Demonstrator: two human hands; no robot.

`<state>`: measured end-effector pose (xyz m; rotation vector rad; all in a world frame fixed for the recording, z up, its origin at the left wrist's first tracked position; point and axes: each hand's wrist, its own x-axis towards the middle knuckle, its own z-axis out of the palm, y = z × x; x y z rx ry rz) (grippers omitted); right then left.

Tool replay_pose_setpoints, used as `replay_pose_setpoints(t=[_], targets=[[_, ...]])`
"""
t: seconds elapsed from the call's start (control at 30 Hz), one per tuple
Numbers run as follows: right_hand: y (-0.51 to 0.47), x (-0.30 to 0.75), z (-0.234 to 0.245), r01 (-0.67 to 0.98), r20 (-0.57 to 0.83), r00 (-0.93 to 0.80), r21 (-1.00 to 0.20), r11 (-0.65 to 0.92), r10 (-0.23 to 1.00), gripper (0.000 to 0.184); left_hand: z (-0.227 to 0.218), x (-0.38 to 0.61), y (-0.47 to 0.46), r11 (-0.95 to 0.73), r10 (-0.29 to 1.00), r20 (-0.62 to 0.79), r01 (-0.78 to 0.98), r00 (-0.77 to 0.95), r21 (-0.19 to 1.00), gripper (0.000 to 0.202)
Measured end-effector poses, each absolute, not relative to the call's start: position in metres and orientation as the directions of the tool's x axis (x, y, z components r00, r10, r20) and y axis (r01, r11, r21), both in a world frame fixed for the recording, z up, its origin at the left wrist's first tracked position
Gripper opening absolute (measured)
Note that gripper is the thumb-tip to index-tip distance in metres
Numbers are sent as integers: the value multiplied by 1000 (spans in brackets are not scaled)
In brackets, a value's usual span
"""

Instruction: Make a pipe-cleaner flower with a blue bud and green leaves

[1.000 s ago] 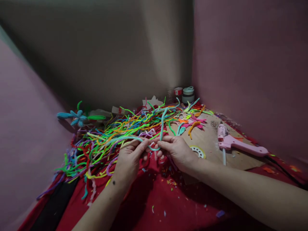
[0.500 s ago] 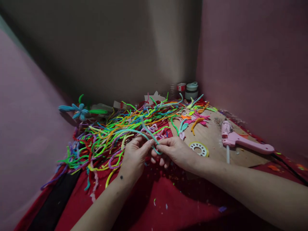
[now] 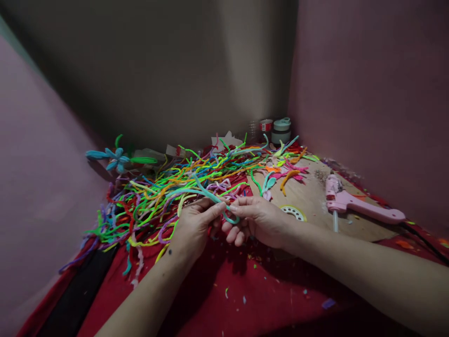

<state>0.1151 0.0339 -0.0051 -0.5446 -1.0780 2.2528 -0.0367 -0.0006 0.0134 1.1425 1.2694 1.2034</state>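
A light turquoise pipe cleaner (image 3: 206,192) is bent into a small loop between my hands, its two ends reaching up and left over the pile. My left hand (image 3: 199,220) pinches it between thumb and forefinger where the strands come together. On the other side of the loop, my right hand (image 3: 257,217) grips it between thumb and forefinger, with the other fingers curled below. Just beyond both hands spreads a tangled heap of coloured pipe cleaners (image 3: 164,192).
A pink hot glue gun (image 3: 365,208) rests on a cardboard sheet (image 3: 315,192) at right, near a yellow-rimmed tape roll (image 3: 294,214). A blue pipe-cleaner flower (image 3: 117,160) lies far left. A lidded cup (image 3: 281,131) stands at the back. Scraps dot the red cloth (image 3: 210,299).
The free end of the turquoise pipe cleaner has swung left, closer to the other strand. The loop between my fingers looks rounder, and my right hand has shifted slightly right.
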Motion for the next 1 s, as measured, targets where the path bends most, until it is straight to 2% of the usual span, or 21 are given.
replay_pose_setpoints(t=[0.1, 0.23, 0.4, 0.53, 0.83, 1.0], targets=[[35, 115, -8, -344, -115, -766, -759, -553, 633, 7, 13, -38, 0, 67, 998, -68, -23, -20, 997, 30], [38, 114, -12, -391, -122, -748, -713, -582, 652, 5, 15, -36, -1, 46, 999, -47, -27, -21, 999, 30], [41, 115, -16, -320, -214, -800, -638, -701, 561, 21, 20, -35, -3, -15, 998, 13, -33, -54, 999, 33], [41, 114, -17, -356, -194, -799, -612, -707, 570, 8, 22, -34, -3, -9, 998, 7, -37, -65, 999, 27], [37, 110, -11, -412, -201, -685, -686, -600, 700, 15, 22, -30, -7, -87, 983, 93, 43, -156, 995, 23], [38, 111, -11, -434, -161, -648, -726, -534, 745, 13, 20, -32, -6, -45, 997, 54, 178, -48, 983, 22]])
